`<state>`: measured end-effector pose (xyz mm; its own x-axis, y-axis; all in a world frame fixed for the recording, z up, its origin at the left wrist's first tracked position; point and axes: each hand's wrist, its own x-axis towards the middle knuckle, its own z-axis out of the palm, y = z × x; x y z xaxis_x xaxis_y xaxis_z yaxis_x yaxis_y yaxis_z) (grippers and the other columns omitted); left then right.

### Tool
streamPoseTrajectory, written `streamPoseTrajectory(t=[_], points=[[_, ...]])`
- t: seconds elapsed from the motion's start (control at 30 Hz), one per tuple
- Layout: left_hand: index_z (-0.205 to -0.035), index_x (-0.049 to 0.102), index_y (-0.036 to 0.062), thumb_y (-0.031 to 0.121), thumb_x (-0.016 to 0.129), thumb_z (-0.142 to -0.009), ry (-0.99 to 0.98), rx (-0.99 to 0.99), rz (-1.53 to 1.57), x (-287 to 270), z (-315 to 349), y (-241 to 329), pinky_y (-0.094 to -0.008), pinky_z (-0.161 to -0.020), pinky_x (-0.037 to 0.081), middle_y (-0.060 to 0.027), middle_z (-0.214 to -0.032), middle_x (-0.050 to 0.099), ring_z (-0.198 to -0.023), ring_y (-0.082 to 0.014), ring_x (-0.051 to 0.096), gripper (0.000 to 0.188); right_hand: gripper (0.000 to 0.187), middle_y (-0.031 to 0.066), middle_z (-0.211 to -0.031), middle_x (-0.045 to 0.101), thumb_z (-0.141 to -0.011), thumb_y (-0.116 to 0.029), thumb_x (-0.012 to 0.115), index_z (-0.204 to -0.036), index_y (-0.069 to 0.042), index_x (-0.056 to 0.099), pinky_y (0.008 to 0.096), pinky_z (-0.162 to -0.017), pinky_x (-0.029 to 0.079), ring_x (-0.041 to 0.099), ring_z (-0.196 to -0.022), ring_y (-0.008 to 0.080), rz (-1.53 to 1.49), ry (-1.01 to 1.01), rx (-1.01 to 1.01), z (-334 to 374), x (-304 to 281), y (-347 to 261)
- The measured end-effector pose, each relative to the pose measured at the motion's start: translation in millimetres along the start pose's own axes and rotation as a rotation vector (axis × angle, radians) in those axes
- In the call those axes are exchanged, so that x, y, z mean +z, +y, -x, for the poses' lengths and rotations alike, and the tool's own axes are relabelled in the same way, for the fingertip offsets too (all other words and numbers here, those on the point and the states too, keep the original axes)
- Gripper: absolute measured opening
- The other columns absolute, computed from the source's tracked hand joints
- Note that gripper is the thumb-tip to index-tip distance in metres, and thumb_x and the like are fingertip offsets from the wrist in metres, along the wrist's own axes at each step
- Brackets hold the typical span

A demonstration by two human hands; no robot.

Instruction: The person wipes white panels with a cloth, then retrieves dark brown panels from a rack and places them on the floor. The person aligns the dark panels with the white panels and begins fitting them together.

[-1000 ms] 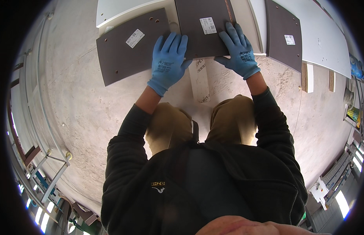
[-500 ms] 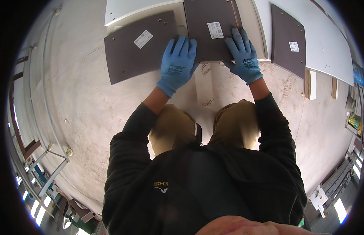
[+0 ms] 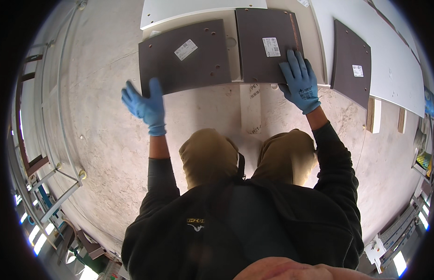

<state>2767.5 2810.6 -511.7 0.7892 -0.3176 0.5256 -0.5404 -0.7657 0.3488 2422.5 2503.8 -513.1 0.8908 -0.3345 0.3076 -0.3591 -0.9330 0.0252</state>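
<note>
My left hand (image 3: 144,106), in a blue glove, is open with fingers spread at the near left corner of a dark brown panel (image 3: 186,70). My right hand (image 3: 299,83), gloved alike, lies with outstretched fingers on the near right corner of a second dark brown panel (image 3: 259,63); its thumb is by the near edge. Each panel has a white label and small drilled holes. Side by side, they rest on a pale panel (image 3: 233,58), a narrow gap between them. A reddish-brown strip (image 3: 294,30) runs along the right panel's right side.
A third brown panel (image 3: 350,65) lies to the right on a long white board (image 3: 396,70), with wooden blocks (image 3: 374,116) under its near edge. Another white board (image 3: 193,10) is at the back. A metal-framed rack with wheels (image 3: 63,200) stands at the left.
My left hand has gone from the left panel's right end to its near left corner. My right hand stays on the right panel. The view has shifted, putting the panels lower and further right.
</note>
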Motion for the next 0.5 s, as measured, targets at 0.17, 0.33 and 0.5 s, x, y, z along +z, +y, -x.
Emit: streamPoseTrajectory(t=[0.17,0.33,0.5], points=[[-0.151,0.055,0.0041,0.053,0.082,-0.087,-0.094,0.011,-0.072,3,10,-66,-0.0587,-0.117,0.039,-0.033,-0.153,0.051,-0.144,-0.0516,0.044,0.085,0.057,0.0143,-0.151,0.057,-0.081,-0.033,0.077,-0.131,-0.007,0.064,0.0507,-0.116,0.045,0.057,-0.137,0.0327,-0.027,0.21,-0.135,-14,-33,11],[-0.149,0.059,0.0077,0.051,0.079,-0.091,0.01,0.174,-0.074,7,0,-33,-0.0618,-0.115,0.038,-0.0324,-0.151,0.053,-0.143,-0.0518,0.044,0.075,0.042,0.0133,-0.124,0.072,-0.092,-0.029,0.067,-0.126,-0.005,0.068,0.0461,-0.107,0.054,0.07,-0.109,0.032,0.057,0.4,-0.078,-33,-94,42],[-0.145,0.06,0.0059,0.038,0.081,-0.09,0.017,0.298,0.119,-2,-16,36,-0.0593,-0.111,0.042,-0.0299,-0.147,0.056,-0.137,-0.0498,0.049,0.066,0.033,0.0123,-0.1,0.076,-0.105,-0.027,0.06,-0.119,0.001,0.072,0.0366,-0.084,0.059,0.072,-0.088,0.0249,-0.095,0.98,0.537,3,-121,92]])
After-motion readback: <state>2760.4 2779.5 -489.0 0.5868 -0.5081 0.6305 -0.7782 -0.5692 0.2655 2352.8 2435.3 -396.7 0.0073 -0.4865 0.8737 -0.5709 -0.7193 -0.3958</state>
